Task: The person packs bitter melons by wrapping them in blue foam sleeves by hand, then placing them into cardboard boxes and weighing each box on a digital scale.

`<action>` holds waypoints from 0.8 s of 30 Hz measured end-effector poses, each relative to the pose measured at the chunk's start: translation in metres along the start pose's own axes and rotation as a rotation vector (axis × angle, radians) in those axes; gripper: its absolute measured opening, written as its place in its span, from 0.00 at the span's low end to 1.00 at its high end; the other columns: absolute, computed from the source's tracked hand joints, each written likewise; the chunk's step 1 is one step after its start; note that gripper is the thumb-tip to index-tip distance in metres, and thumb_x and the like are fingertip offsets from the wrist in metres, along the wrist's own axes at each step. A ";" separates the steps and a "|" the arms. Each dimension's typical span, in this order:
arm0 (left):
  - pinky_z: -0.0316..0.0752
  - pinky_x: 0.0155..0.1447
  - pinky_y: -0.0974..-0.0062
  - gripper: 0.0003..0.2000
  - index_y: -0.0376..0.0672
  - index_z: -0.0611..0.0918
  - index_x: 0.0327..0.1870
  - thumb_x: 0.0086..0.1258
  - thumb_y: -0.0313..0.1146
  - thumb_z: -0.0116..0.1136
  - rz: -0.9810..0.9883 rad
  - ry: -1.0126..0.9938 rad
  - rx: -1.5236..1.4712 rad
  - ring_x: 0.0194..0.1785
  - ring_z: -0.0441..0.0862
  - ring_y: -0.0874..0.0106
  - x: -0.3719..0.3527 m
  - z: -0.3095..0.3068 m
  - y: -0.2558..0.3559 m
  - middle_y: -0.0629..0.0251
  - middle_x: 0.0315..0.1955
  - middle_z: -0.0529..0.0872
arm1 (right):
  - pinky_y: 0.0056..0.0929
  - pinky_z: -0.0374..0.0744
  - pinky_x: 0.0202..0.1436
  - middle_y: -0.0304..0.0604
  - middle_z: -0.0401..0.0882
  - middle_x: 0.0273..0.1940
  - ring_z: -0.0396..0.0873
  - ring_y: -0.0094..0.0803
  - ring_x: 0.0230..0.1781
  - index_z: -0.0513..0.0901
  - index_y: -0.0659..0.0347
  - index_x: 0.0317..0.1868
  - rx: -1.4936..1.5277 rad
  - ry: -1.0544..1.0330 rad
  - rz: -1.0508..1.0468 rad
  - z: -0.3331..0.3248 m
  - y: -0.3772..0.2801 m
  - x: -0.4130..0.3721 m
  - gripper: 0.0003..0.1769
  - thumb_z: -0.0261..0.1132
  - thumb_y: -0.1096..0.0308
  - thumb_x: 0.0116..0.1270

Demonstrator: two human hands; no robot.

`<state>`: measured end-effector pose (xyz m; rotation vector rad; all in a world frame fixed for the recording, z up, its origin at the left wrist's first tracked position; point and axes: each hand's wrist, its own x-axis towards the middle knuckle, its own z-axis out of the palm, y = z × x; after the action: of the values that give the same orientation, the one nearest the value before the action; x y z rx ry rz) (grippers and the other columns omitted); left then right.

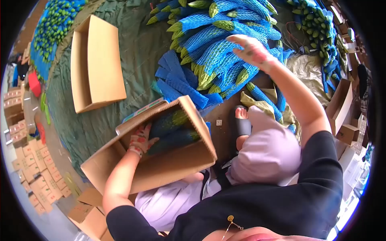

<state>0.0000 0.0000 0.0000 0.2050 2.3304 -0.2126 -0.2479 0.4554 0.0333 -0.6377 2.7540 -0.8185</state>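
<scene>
At the wearer's ten o'clock, the left hand (pixel 140 140) spreads its fingers inside a tilted carton (pixel 173 166), beside netted vegetables (pixel 175 128). At twelve, the right hand (pixel 252 51) is wide over a netted pile (pixel 217 52), contact unclear. Farther, at eleven, sits another carton (pixel 107 64).

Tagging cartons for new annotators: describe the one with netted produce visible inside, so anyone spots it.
Find the dark green tarp; between it and the person's black shirt is an open brown carton. Unlike the closest other carton, on the tarp's left part, it has the left hand inside, beside blue-netted produce.
</scene>
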 end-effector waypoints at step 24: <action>0.72 0.62 0.64 0.08 0.39 0.85 0.42 0.66 0.31 0.59 -0.287 0.652 -0.819 0.50 0.82 0.58 -0.237 0.004 0.006 0.57 0.41 0.87 | 0.29 0.78 0.55 0.46 0.80 0.51 0.81 0.32 0.49 0.69 0.62 0.64 0.025 0.134 -0.162 -0.121 -0.197 -0.093 0.40 0.72 0.79 0.47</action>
<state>0.1679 -0.0149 0.1674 -0.5448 2.8554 0.7766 -0.1337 0.4065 0.2493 -0.8391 2.8340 -0.9612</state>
